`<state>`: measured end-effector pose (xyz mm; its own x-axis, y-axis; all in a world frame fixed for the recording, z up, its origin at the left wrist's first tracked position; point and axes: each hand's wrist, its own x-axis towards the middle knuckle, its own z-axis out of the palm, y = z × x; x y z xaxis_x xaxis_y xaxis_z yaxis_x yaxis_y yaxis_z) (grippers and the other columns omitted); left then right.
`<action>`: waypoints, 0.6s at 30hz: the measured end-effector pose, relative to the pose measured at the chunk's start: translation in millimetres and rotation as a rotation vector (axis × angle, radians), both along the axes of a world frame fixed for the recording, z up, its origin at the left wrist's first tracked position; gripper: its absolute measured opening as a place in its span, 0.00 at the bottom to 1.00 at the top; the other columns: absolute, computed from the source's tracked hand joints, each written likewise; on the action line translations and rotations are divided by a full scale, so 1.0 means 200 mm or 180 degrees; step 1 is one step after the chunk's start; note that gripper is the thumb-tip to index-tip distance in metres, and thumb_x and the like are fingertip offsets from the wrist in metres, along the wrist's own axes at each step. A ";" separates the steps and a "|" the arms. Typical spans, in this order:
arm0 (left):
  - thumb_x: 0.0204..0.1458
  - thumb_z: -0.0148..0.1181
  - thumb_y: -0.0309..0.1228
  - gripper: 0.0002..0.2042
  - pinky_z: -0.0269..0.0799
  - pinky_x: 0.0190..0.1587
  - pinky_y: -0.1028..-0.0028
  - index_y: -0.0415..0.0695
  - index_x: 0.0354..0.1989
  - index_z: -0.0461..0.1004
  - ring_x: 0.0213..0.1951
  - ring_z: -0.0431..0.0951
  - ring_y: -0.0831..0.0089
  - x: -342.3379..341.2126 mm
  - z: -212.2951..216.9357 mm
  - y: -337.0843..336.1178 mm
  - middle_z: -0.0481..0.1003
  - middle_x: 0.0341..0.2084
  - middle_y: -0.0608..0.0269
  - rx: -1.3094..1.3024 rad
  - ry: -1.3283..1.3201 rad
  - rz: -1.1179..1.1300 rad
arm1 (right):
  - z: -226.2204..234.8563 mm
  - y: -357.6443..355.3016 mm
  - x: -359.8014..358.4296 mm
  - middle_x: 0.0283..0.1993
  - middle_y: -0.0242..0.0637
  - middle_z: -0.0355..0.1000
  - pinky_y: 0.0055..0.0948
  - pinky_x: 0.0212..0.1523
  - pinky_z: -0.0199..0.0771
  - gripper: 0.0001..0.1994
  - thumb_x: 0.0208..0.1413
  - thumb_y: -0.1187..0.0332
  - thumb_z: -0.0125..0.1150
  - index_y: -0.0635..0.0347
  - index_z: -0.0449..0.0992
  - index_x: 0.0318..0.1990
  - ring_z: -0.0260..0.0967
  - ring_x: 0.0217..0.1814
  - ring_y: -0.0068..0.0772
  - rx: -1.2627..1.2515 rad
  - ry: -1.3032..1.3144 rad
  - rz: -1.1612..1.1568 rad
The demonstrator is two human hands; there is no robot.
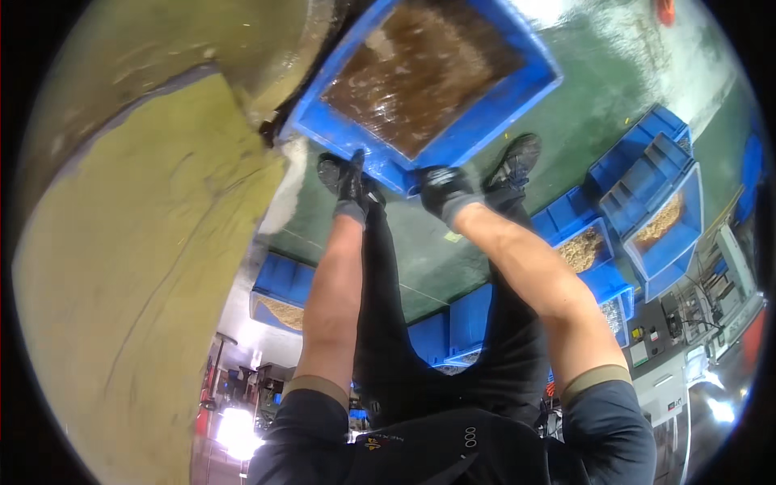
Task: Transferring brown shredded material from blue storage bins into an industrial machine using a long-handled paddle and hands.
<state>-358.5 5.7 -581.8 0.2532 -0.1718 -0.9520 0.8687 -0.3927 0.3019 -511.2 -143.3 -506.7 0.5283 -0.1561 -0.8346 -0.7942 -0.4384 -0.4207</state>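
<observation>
A blue plastic bin (486,129) sits at the upper middle of the head view, its walls turned at an angle to me. Murky brown material with a wet shine (420,73) fills much of its inside. In a black glove with a grey cuff, my right hand (442,187) is closed on the bin's near edge by the corner. My left hand (353,184), gloved alike, holds the same near side further left. One of its digits points up against the wall; the other fingers are mostly hidden. Blur softens both hands and the bin.
A large yellowish, worn surface (153,267) takes up the left side. Blue bins with pale, grainy contents (582,246) stand on the green floor (598,73) at the right, and another bin (283,283) is behind my left arm. Grey equipment (663,380) stands at lower right.
</observation>
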 end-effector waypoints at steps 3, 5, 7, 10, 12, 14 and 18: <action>0.52 0.60 0.31 0.26 0.69 0.45 0.65 0.52 0.59 0.59 0.44 0.68 0.66 -0.07 0.01 -0.05 0.66 0.48 0.64 -0.0011 -0.0124 0.0276 | -0.16 0.09 -0.02 0.42 0.44 0.76 0.43 0.43 0.72 0.16 0.56 0.66 0.42 0.54 0.74 0.47 0.75 0.43 0.45 -0.0244 -0.0283 -0.0362; 0.51 0.62 0.30 0.30 0.69 0.48 0.61 0.53 0.61 0.56 0.47 0.67 0.62 -0.10 0.02 -0.05 0.65 0.51 0.63 0.0009 -0.0278 0.0447 | -0.19 0.12 -0.01 0.41 0.44 0.76 0.43 0.43 0.72 0.15 0.56 0.66 0.42 0.53 0.75 0.46 0.75 0.43 0.45 -0.0256 -0.0393 -0.0303; 0.49 0.64 0.29 0.33 0.68 0.51 0.57 0.55 0.63 0.54 0.50 0.66 0.59 -0.13 0.05 -0.05 0.64 0.54 0.62 -0.0006 -0.0477 0.0635 | -0.19 0.08 0.00 0.39 0.44 0.76 0.43 0.39 0.74 0.12 0.53 0.67 0.48 0.51 0.77 0.41 0.74 0.39 0.47 -0.0110 0.0009 0.0132; 0.46 0.64 0.20 0.40 0.71 0.51 0.52 0.60 0.65 0.50 0.54 0.66 0.57 -0.17 0.13 -0.03 0.62 0.56 0.62 -0.0159 -0.0456 0.1072 | -0.16 0.12 -0.12 0.41 0.42 0.76 0.45 0.40 0.72 0.12 0.54 0.66 0.46 0.52 0.77 0.40 0.74 0.42 0.45 -0.0023 -0.0060 0.0297; 0.47 0.64 0.20 0.40 0.72 0.50 0.52 0.62 0.66 0.49 0.54 0.66 0.58 -0.28 0.27 -0.13 0.62 0.57 0.62 -0.0017 -0.0361 0.1024 | -0.14 0.09 -0.24 0.44 0.39 0.75 0.44 0.43 0.70 0.14 0.55 0.66 0.43 0.51 0.75 0.43 0.74 0.45 0.43 0.0124 -0.0053 0.0556; 0.48 0.62 0.19 0.43 0.73 0.47 0.53 0.70 0.67 0.44 0.54 0.65 0.60 -0.29 0.43 -0.22 0.59 0.59 0.63 0.0042 -0.0281 0.0853 | -0.08 0.07 -0.28 0.44 0.39 0.75 0.44 0.43 0.70 0.14 0.56 0.66 0.42 0.50 0.75 0.44 0.74 0.45 0.42 0.0066 -0.0113 0.0581; 0.49 0.61 0.19 0.45 0.74 0.47 0.55 0.71 0.68 0.40 0.54 0.65 0.61 -0.33 0.54 -0.24 0.58 0.59 0.64 -0.0085 -0.0279 0.0826 | -0.04 0.05 -0.28 0.43 0.39 0.76 0.43 0.43 0.71 0.15 0.57 0.65 0.41 0.48 0.75 0.46 0.74 0.46 0.41 -0.0082 -0.0347 0.0573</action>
<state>-423.9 -42.6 -473.2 0.3732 -0.1151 -0.9206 0.9094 -0.1512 0.3876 -568.0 -133.4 -514.5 0.6366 -0.0715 -0.7678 -0.6523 -0.5809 -0.4868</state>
